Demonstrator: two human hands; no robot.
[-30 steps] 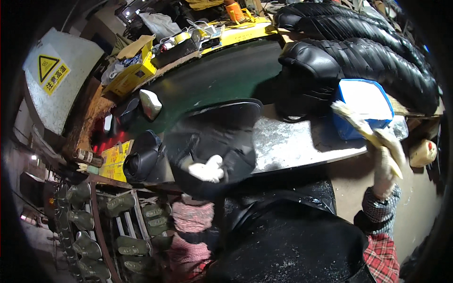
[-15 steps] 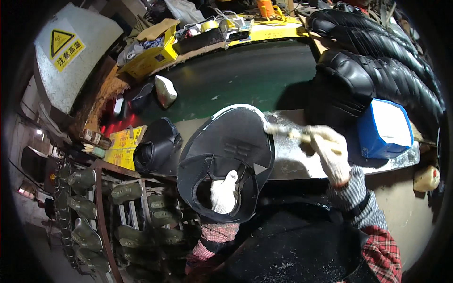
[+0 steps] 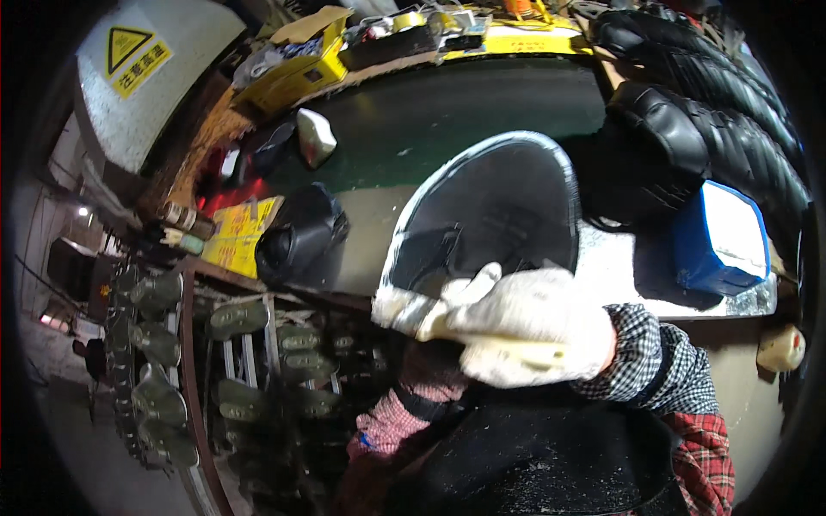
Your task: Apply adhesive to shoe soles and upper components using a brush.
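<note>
On the left, another upper (image 3: 301, 232) rests on the bench (image 3: 361, 236). Our left sleeve (image 3: 404, 421) rises beside it, but our left hand is blocked from sight; we cannot tell how open it is or what it holds. The brush (image 3: 400, 310) has crossed from the right edge of our upper (image 3: 516, 193) to its left near edge, and the white band (image 3: 516, 138) now runs down both sides; we judge most of the visible rim coated. Our right hand (image 3: 529, 327) closes round the brush handle before the upper, with the blue tub (image 3: 723, 241) further right.
</note>
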